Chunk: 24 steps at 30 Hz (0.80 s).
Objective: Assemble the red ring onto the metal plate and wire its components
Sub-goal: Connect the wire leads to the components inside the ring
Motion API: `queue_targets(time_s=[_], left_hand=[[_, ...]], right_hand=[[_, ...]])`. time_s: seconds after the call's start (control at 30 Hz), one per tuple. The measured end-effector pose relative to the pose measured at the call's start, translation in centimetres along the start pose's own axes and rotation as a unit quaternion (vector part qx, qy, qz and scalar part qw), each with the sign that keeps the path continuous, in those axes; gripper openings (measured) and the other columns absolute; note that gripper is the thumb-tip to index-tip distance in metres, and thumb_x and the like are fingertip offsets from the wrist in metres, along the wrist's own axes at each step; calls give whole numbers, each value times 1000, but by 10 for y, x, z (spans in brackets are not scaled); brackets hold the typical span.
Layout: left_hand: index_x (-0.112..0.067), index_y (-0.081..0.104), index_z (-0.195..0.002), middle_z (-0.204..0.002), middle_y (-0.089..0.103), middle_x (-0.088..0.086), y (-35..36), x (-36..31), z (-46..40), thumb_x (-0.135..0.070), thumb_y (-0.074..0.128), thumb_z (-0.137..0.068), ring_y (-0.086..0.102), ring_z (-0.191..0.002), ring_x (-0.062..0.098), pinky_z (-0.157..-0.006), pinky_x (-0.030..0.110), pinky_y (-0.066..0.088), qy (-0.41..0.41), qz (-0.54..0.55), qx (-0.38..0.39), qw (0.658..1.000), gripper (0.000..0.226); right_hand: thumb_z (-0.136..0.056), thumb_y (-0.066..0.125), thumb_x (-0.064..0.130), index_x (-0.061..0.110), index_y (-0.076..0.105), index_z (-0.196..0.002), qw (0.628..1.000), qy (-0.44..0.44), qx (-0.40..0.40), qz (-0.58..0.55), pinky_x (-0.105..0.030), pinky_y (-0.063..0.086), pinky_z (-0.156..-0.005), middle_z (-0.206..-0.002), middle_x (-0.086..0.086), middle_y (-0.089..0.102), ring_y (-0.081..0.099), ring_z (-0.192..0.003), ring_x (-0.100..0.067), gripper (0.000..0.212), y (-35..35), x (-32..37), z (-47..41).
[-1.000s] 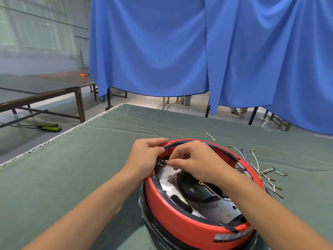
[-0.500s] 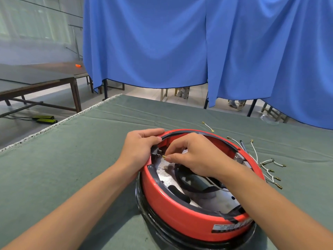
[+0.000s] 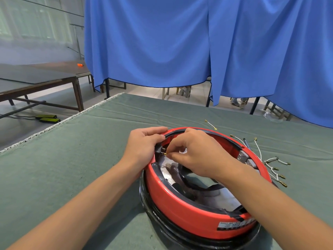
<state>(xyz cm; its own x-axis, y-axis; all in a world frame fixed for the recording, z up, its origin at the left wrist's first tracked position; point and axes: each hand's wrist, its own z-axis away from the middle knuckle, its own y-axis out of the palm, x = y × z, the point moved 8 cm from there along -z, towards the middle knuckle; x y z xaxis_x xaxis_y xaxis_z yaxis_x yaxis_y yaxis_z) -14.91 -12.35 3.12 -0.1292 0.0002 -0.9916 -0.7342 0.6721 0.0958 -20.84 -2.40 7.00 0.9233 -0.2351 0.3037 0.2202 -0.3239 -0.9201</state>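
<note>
Red ring [image 3: 189, 212] sits on metal plate [image 3: 225, 199] over a black base, near the counter's [image 3: 72, 159] near edge. Left hand [image 3: 142, 148] grips the ring's far-left rim, fingers curled over it. Right hand [image 3: 194, 156] inside the ring, fingers pinching a small brass terminal [image 3: 164, 154] against a black connector [image 3: 158, 150]. Loose white wires [image 3: 272, 165] lie right of the ring.

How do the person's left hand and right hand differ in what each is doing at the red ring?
The left hand grips the red ring at its outer far-left rim; the right hand reaches inside the ring. The left hand wraps broadly; the right hand pinches a small brass terminal at its fingertips. Both work at the same spot.
</note>
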Motion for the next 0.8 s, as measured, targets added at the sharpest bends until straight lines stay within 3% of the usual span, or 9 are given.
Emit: queue_targets(time_s=[0.33,0.67,0.8], left_hand=[[-9,71,-94,-82,72,6,0,1,-1,9,54,-84,66,-71,14,-74,24,55,-7,5,-2,1000,27],[-9,72,-98,-86,73,5,-1,1,-2,8,56,-84,68,-74,13,-75,21,55,1,-14,-7,1000,27],[-10,72,-95,-86,73,5,-2,2,-2,7,56,-84,68,-75,14,-76,24,56,0,-12,-9,1000,26]], right_hand=[[-87,60,29,33,73,-91,1000,3,0,8,-32,48,-76,-90,14,69,57,-83,-8,14,-1,-1,1],[-89,61,33,35,72,-94,999,-2,-15,41,-27,38,-64,-84,17,65,48,-77,-4,13,-1,1,1],[-89,61,34,34,73,-93,999,0,-7,44,-29,41,-66,-84,13,65,55,-81,-11,12,2,3,1]])
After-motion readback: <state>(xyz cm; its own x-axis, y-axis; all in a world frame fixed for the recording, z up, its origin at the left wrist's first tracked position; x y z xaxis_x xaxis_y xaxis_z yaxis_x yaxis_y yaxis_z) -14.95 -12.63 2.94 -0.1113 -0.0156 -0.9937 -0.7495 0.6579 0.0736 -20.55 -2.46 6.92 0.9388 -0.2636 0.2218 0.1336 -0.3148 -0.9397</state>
